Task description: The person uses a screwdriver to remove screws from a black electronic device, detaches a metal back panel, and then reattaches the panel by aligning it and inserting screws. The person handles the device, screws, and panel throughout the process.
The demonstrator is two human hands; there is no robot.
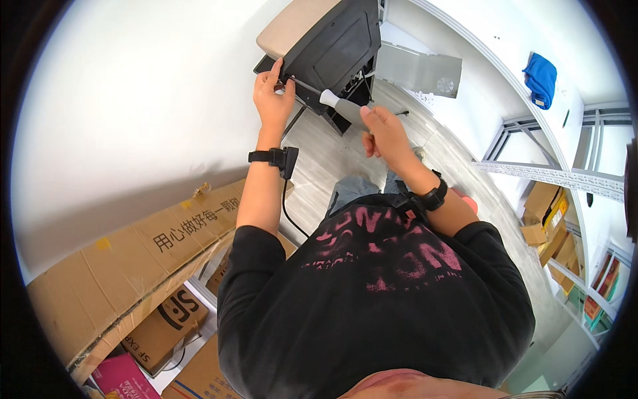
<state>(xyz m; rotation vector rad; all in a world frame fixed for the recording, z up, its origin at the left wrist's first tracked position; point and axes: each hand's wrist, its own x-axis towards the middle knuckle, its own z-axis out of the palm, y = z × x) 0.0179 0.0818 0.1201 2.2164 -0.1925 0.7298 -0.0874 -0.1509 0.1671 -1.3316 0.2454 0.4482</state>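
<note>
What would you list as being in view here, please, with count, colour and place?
seat-like unit: 1, beige and black, top centre
screwdriver: 1, grey and white, upper centre
metal panel: 1, grey, right of the unit
cloth: 1, blue, upper right
shelving: count unclear, white, right
shelf cartons: several, brown, right
long cardboard box: 1, brown, left
smaller cartons: several, brown, lower left
small box: 1, pink, bottom left
floor: 1, pale grey, centre
T-shirt: 1, black and pink, lower centre
wristbands: 2, black, one per wrist
left hand: 1, bare, at the unit's edge
right hand: 1, bare, on the screwdriver's handle
</note>
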